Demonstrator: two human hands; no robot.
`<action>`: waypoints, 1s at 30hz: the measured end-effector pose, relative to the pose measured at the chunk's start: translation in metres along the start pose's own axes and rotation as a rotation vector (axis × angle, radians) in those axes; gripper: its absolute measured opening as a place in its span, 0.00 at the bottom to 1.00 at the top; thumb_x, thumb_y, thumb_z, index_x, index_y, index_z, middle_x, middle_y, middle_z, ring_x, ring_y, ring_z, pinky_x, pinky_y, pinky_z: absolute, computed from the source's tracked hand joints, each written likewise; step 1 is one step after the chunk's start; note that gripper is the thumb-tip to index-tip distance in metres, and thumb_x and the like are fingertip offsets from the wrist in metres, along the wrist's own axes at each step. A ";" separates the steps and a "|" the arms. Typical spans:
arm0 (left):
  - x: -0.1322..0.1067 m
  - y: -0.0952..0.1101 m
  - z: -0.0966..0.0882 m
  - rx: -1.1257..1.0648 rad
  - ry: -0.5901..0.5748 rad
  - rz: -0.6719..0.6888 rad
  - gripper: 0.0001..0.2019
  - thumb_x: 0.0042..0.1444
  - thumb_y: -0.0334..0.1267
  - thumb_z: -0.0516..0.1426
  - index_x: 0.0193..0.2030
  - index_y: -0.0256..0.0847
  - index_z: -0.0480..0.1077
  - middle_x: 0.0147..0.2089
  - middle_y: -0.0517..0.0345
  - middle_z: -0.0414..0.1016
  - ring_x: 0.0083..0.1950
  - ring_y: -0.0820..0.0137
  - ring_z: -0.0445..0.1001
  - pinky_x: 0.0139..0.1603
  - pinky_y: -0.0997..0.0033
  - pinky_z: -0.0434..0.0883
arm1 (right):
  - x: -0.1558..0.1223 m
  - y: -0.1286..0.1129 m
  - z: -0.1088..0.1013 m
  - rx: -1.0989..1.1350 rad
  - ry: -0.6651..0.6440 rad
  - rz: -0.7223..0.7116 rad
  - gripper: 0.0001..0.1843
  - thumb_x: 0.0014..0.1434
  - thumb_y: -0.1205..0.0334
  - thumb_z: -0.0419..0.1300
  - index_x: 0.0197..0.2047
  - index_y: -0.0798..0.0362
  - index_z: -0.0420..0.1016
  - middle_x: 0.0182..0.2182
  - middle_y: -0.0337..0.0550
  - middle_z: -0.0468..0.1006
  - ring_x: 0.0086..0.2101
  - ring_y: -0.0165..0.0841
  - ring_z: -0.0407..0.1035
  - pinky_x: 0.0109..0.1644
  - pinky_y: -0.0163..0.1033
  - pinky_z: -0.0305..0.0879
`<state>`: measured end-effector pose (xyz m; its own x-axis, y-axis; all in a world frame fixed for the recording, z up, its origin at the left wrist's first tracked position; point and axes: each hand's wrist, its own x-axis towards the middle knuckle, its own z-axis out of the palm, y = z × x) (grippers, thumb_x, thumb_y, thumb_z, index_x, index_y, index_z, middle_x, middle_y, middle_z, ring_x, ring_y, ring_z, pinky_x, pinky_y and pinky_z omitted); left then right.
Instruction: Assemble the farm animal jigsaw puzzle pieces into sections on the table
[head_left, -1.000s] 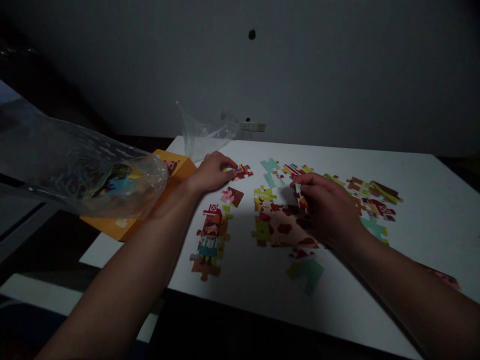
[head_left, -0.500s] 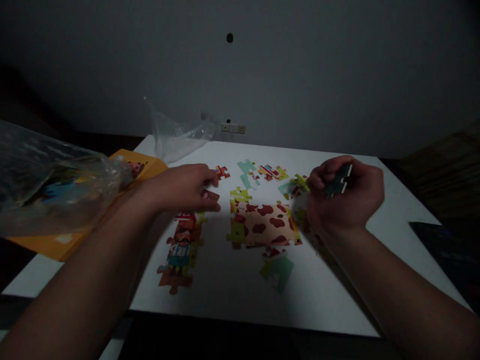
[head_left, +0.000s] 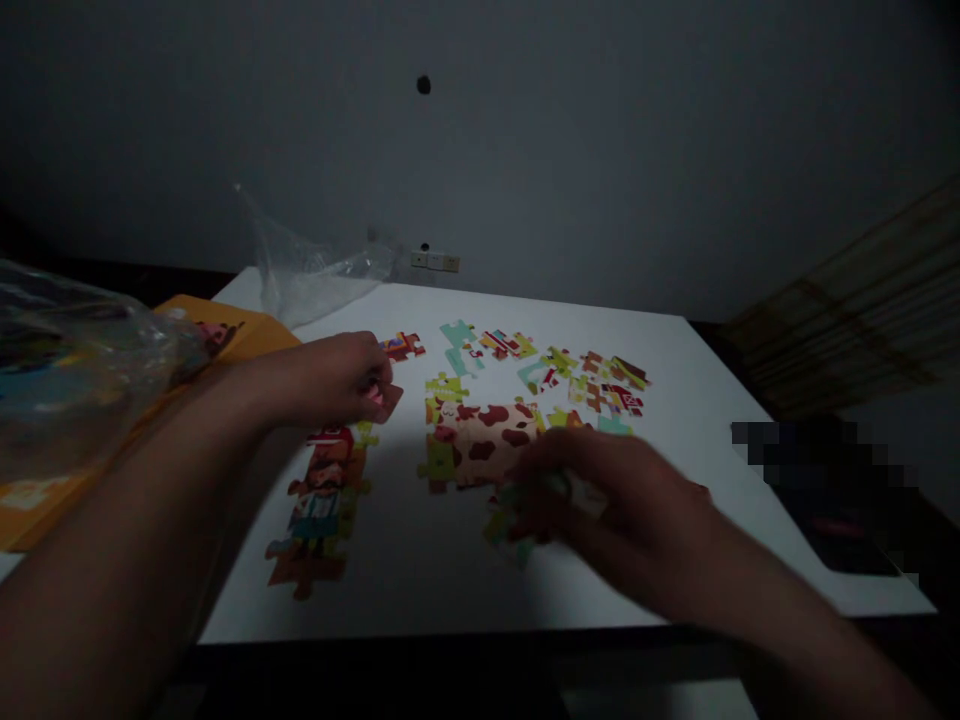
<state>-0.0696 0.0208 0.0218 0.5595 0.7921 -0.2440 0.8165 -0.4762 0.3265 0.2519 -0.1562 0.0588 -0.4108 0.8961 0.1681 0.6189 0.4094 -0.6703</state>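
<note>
A white table [head_left: 675,520] carries a partly built jigsaw. My left hand [head_left: 337,378] rests on the table with fingers curled around a small pink and brown piece [head_left: 384,398], just above the assembled farmer figure [head_left: 319,500]. My right hand [head_left: 600,495] is low over the table in front of the joined cow section [head_left: 484,440], smeared by motion. Its fingers are bunched over greenish pieces [head_left: 504,525]. What it holds is unclear. Loose pieces [head_left: 592,380] lie in a row behind the cow.
An orange puzzle box [head_left: 240,335] lies at the table's left edge, under a clear plastic bag [head_left: 82,370] with pieces inside. Another crumpled clear bag [head_left: 307,275] sits at the back left corner. A dark object [head_left: 847,545] lies off the table's right edge.
My right hand has dropped from a raised position, where it held a dark piece, down to the table in front of the cow section. My view has swung to the right. My left hand stays put.
</note>
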 end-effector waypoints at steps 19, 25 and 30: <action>0.003 0.007 0.003 -0.111 -0.053 0.047 0.08 0.50 0.36 0.68 0.38 0.42 0.83 0.38 0.55 0.85 0.39 0.63 0.79 0.41 0.67 0.67 | -0.083 0.015 0.114 -0.620 0.404 -0.070 0.20 0.76 0.58 0.62 0.67 0.51 0.80 0.63 0.53 0.86 0.59 0.51 0.79 0.60 0.56 0.75; 0.004 0.007 0.005 -0.116 -0.036 0.073 0.07 0.50 0.35 0.68 0.37 0.42 0.84 0.37 0.55 0.84 0.38 0.64 0.77 0.40 0.67 0.66 | -0.129 0.037 0.099 -0.710 0.316 -0.299 0.20 0.74 0.69 0.63 0.65 0.52 0.83 0.62 0.46 0.88 0.60 0.44 0.80 0.60 0.49 0.73; 0.004 0.007 0.006 -0.096 -0.030 0.073 0.07 0.50 0.33 0.67 0.38 0.41 0.82 0.37 0.55 0.84 0.38 0.65 0.77 0.40 0.67 0.65 | -0.132 0.034 0.085 -0.505 0.387 -0.416 0.19 0.71 0.77 0.63 0.59 0.53 0.86 0.54 0.46 0.90 0.51 0.38 0.83 0.54 0.43 0.77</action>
<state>-0.0606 0.0181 0.0180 0.6224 0.7441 -0.2426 0.7566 -0.4927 0.4299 0.2705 -0.2753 -0.0474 -0.4708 0.6091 0.6382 0.7341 0.6717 -0.0996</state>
